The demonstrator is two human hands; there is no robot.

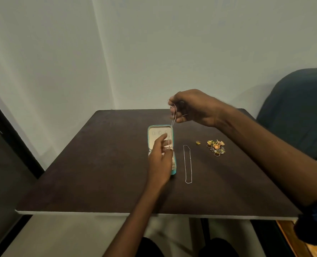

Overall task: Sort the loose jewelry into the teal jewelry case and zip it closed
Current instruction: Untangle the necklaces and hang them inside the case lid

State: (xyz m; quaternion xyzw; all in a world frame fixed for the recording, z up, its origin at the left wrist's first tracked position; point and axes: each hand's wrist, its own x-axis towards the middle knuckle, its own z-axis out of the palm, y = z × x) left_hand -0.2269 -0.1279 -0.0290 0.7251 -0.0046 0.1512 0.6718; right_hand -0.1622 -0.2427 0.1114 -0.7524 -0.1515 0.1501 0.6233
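The teal jewelry case (150, 138) lies open in the middle of the dark table, cream lining showing. A thin silver chain (173, 121) hangs taut above it. My right hand (193, 108) pinches the chain's upper end, raised over the case's far right corner. Lower down, my left hand (160, 160) pinches the chain's bottom end near its small pendant, and covers most of the case's near half. A second silver chain (187, 164) lies stretched out in a long loop right of the case. Further right sit a lone gold ring (198, 142) and a pile of gold jewelry (216, 147).
The dark table (98, 173) has a pale front edge close to me and butts against a grey wall at the back. A blue upholstered chair (298, 108) stands at the right. My knees show below the table edge.
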